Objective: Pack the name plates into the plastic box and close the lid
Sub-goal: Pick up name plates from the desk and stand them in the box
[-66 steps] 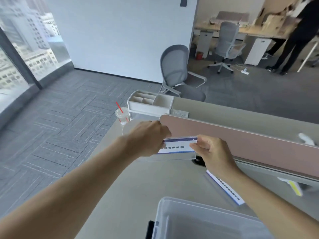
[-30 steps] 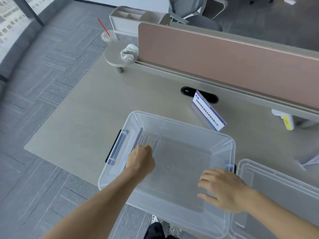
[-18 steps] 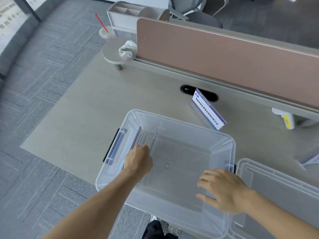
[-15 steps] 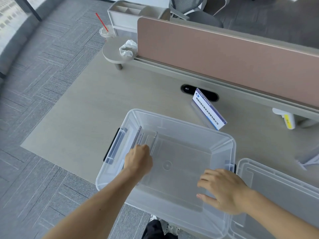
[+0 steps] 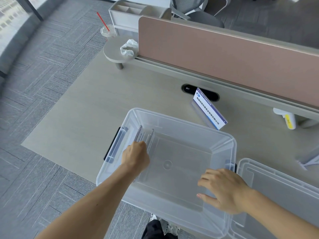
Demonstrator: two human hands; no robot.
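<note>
A clear plastic box [image 5: 193,120] sits open at the desk's near edge. Inside it, against the left wall, a clear acrylic name plate [image 5: 145,137] stands on edge. My left hand [image 5: 136,156] is inside the box, fingers closed on the plate's near end. Over the box's near right corner my right hand [image 5: 222,190] rests with fingers spread, holding nothing. A second name plate [image 5: 208,109] with a blue and white card lies tilted on the desk behind the box. The clear lid [image 5: 283,190] lies to the right of the box.
A pink divider panel [image 5: 224,56] runs along the back of the desk [image 5: 77,121]. A crumpled tissue [image 5: 128,48] lies on a round shelf, with a plastic cup [image 5: 107,31] and a white organiser tray [image 5: 127,12] behind. A white and yellow object [image 5: 287,119] lies at right.
I carried the name plate from near the divider down into the box. Over the last second my left hand has stayed on it by the left wall; my right hand has barely moved.
</note>
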